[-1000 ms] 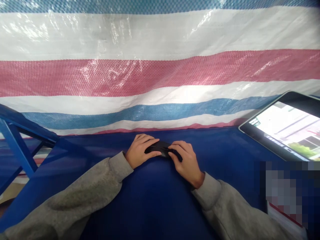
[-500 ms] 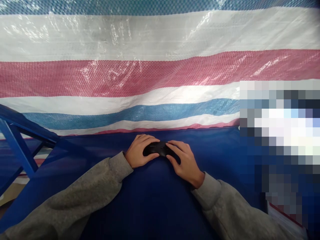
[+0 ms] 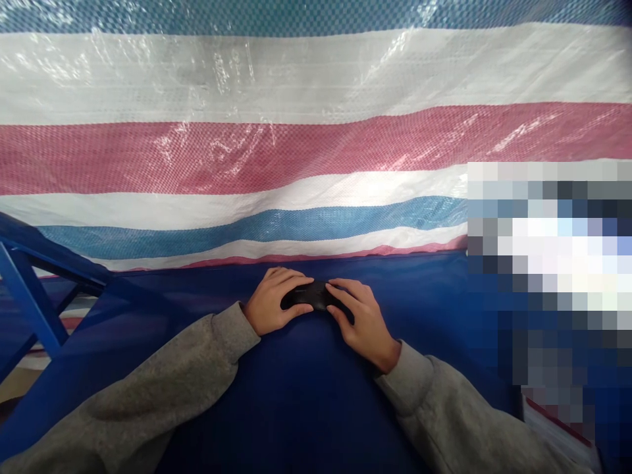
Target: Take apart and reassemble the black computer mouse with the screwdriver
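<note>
A glossy black, elongated object (image 3: 320,296) with rounded ends and faint small markings lies on the blue tabletop (image 3: 316,395); its exact kind is not clear. My left hand (image 3: 270,301) wraps its left end, with the thumb along the near side and the fingers over the far side. Around the right end, my right hand (image 3: 368,319) grips in the same way, its thumb and forefinger near the middle. Both hands cover the object's ends. Grey sleeves reach down to both wrists.
A striped plastic sheet (image 3: 296,79) hangs behind the table's far edge. Blue metal framing (image 3: 34,296) stands on the left. On the right, a pixelated area hides what is there, with a white item with a dark red edge (image 3: 557,428) below it.
The whole view has shifted slightly, so everything appears a little farther left. Both hands keep the same hold on the black object.
</note>
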A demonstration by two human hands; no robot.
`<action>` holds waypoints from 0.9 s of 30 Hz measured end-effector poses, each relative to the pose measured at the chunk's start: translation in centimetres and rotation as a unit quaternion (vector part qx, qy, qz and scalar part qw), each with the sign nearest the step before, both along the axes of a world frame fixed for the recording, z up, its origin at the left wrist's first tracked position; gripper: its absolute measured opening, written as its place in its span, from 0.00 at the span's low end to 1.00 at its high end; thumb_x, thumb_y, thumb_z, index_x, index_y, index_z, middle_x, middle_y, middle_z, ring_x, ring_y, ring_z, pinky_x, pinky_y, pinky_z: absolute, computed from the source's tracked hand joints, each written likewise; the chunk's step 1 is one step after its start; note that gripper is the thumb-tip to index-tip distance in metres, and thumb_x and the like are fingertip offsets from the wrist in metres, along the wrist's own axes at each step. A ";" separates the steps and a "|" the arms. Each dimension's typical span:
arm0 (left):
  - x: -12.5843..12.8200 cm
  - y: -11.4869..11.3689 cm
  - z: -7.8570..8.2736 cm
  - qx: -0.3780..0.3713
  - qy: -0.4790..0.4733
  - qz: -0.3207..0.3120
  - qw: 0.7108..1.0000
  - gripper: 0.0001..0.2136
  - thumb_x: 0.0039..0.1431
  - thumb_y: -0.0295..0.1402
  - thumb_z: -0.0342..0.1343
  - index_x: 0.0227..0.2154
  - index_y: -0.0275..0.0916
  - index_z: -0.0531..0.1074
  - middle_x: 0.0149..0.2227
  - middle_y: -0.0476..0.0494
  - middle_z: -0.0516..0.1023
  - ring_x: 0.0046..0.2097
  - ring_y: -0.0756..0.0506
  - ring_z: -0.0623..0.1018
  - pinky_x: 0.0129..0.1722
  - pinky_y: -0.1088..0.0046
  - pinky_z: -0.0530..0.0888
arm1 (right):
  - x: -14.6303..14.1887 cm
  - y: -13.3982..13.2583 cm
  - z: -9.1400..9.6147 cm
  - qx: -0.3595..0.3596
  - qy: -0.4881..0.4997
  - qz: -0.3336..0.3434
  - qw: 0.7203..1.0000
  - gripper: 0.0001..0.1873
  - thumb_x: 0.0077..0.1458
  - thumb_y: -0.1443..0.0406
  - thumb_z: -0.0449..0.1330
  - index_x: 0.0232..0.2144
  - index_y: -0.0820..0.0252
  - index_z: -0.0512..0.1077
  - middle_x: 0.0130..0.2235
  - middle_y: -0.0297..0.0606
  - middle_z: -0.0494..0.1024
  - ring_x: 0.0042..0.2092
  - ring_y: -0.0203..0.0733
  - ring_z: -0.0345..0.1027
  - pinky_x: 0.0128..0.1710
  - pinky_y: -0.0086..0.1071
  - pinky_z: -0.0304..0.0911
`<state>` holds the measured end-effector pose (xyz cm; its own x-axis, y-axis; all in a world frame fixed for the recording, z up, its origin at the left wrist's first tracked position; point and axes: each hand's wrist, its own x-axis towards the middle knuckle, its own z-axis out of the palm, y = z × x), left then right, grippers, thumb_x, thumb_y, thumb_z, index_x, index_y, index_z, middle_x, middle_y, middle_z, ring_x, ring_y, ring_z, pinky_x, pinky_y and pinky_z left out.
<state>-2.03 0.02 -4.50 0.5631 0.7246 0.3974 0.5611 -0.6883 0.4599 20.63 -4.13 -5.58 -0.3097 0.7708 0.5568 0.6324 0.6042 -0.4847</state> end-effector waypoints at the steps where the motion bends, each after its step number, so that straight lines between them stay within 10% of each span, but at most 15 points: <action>1: 0.0 0.0 0.0 0.002 0.000 0.000 1.000 0.22 0.57 0.47 0.58 0.50 0.41 0.72 0.47 0.40 0.78 0.50 0.39 0.76 0.52 0.56 0.67 | 0.0 0.0 0.0 0.002 0.001 -0.001 1.000 0.16 0.61 0.69 0.55 0.50 0.58 0.71 0.49 0.46 0.75 0.50 0.50 0.69 0.48 0.48 0.65; 27: 0.1 0.0 0.1 0.013 0.007 0.000 1.000 0.21 0.58 0.47 0.57 0.50 0.42 0.72 0.46 0.41 0.78 0.48 0.39 0.76 0.52 0.57 0.68 | 0.0 0.0 0.1 0.001 -0.001 0.003 1.000 0.16 0.60 0.66 0.56 0.51 0.56 0.71 0.48 0.45 0.76 0.50 0.51 0.69 0.48 0.48 0.67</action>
